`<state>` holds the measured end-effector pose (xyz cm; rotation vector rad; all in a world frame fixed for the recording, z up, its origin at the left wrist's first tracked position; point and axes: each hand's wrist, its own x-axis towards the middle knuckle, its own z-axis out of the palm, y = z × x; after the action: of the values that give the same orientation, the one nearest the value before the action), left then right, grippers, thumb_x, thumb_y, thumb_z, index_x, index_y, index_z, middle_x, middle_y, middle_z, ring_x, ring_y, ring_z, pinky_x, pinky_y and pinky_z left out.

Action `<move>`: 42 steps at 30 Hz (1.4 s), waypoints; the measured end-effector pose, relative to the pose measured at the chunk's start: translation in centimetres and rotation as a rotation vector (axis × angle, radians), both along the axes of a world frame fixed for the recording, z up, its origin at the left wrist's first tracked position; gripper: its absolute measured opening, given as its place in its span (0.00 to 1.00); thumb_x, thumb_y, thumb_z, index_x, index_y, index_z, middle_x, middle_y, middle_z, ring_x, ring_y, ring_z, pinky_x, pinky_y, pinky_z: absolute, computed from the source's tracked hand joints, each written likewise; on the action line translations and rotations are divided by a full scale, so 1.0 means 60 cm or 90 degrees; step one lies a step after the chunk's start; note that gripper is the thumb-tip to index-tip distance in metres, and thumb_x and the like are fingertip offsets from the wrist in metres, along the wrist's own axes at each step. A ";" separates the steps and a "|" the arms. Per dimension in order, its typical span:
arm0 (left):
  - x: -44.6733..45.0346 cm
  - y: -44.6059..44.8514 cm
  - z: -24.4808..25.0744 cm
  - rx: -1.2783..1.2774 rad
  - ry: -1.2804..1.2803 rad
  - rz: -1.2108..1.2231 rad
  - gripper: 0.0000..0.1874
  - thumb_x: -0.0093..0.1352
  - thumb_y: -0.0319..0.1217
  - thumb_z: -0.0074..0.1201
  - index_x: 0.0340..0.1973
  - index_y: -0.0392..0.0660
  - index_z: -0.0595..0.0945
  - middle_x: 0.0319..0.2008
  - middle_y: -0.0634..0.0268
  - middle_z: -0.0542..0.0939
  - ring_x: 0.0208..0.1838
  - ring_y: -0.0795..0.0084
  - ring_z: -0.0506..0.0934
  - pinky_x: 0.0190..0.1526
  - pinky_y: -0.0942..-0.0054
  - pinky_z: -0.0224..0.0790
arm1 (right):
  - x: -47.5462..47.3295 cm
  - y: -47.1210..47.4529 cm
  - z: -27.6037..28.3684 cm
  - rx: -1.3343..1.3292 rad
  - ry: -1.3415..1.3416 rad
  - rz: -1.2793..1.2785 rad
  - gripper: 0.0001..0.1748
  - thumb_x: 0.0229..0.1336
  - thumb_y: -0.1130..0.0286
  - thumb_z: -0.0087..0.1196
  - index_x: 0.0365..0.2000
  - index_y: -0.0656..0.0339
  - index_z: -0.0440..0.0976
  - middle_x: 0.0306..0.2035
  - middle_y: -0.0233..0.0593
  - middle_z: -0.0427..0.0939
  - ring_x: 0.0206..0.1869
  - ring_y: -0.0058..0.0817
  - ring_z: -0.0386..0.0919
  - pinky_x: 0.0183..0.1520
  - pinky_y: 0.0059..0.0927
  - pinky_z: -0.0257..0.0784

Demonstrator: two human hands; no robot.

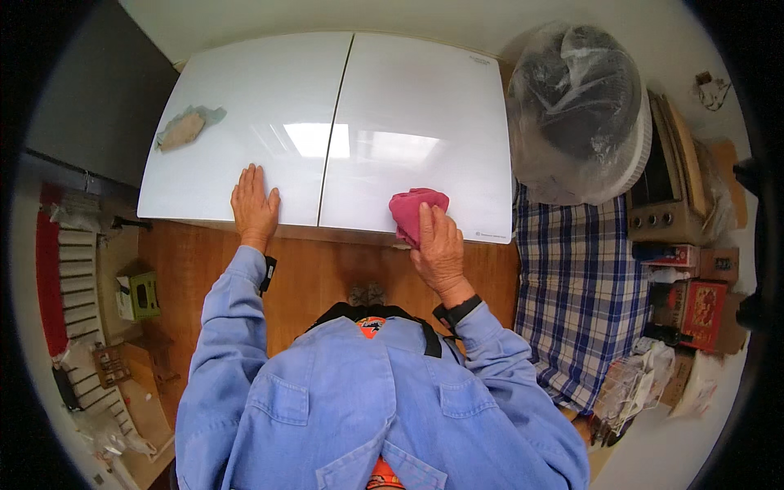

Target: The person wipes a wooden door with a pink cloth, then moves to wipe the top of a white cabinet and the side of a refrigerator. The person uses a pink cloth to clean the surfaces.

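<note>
My right hand (438, 251) presses a folded dark-pink cloth (415, 208) against the front part of the right-hand glossy white panel (422, 92). A narrow dark gap separates it from the left-hand white panel (257, 86); together they look like the two halves of an appliance's top. Palm down, my left hand (254, 205) lies on the left panel near its front edge, with the thumb spread and nothing held. Towards the far left of that panel rests a tan and pale-green crumpled piece (184, 131), perhaps a cloth or sponge. Window-like reflections shine on both panels.
A plastic-wrapped round object (572, 116) stands right of the panels, beside a toaster oven (661, 202). Blue plaid cloth (576, 294) covers the surface below. A dark cabinet (98, 92) rises at left. The wooden floor (184, 263) shows in front; a green box (139, 296) sits left.
</note>
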<state>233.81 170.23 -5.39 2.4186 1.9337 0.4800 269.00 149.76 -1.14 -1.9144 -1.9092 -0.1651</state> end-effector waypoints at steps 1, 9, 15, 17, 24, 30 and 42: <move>0.000 0.001 0.000 -0.002 0.005 0.002 0.34 0.74 0.42 0.48 0.74 0.42 0.65 0.77 0.55 0.62 0.81 0.56 0.56 0.79 0.54 0.40 | 0.013 -0.010 0.002 0.002 0.001 0.001 0.52 0.40 0.71 0.67 0.70 0.65 0.61 0.61 0.60 0.71 0.58 0.54 0.73 0.56 0.52 0.72; -0.007 0.002 -0.018 0.048 0.000 -0.016 0.34 0.73 0.42 0.49 0.73 0.42 0.66 0.76 0.53 0.64 0.79 0.54 0.58 0.78 0.53 0.44 | 0.192 -0.054 -0.009 0.112 -0.064 -0.331 0.47 0.59 0.54 0.64 0.69 0.72 0.59 0.58 0.63 0.73 0.54 0.56 0.74 0.57 0.52 0.71; -0.008 0.007 -0.019 0.054 0.009 -0.028 0.34 0.73 0.41 0.50 0.72 0.41 0.67 0.76 0.53 0.64 0.79 0.52 0.59 0.77 0.52 0.46 | 0.007 -0.002 -0.009 0.024 0.000 -0.058 0.53 0.42 0.70 0.63 0.72 0.66 0.58 0.62 0.64 0.69 0.57 0.59 0.73 0.56 0.52 0.71; -0.008 0.007 -0.015 0.055 0.005 -0.030 0.34 0.72 0.40 0.50 0.72 0.41 0.66 0.76 0.53 0.64 0.79 0.52 0.59 0.77 0.51 0.46 | -0.012 0.000 -0.001 -0.019 0.013 0.033 0.53 0.41 0.71 0.63 0.72 0.66 0.58 0.62 0.62 0.69 0.57 0.57 0.73 0.58 0.51 0.70; -0.008 0.006 -0.011 0.043 -0.006 -0.024 0.34 0.71 0.40 0.53 0.71 0.40 0.68 0.75 0.52 0.65 0.78 0.52 0.60 0.77 0.51 0.47 | 0.151 -0.008 0.008 0.018 -0.062 -0.260 0.44 0.55 0.65 0.63 0.69 0.69 0.61 0.55 0.61 0.75 0.52 0.55 0.75 0.55 0.52 0.72; -0.003 0.001 -0.003 0.070 -0.017 -0.017 0.35 0.70 0.42 0.54 0.70 0.41 0.70 0.74 0.51 0.67 0.77 0.52 0.62 0.76 0.51 0.48 | 0.042 0.055 -0.004 0.014 -0.007 -0.162 0.51 0.45 0.70 0.62 0.71 0.70 0.57 0.62 0.66 0.67 0.55 0.59 0.73 0.58 0.55 0.71; -0.013 0.000 0.001 0.045 -0.035 -0.029 0.38 0.69 0.45 0.55 0.70 0.37 0.68 0.75 0.48 0.64 0.78 0.51 0.60 0.75 0.47 0.48 | -0.035 0.125 0.014 0.064 -0.010 -0.091 0.45 0.54 0.63 0.67 0.68 0.69 0.62 0.56 0.63 0.75 0.54 0.59 0.75 0.57 0.52 0.72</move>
<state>233.03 170.20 -5.31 2.4574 1.8666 0.6157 266.87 157.25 -0.28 -1.9861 -1.7397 -0.3148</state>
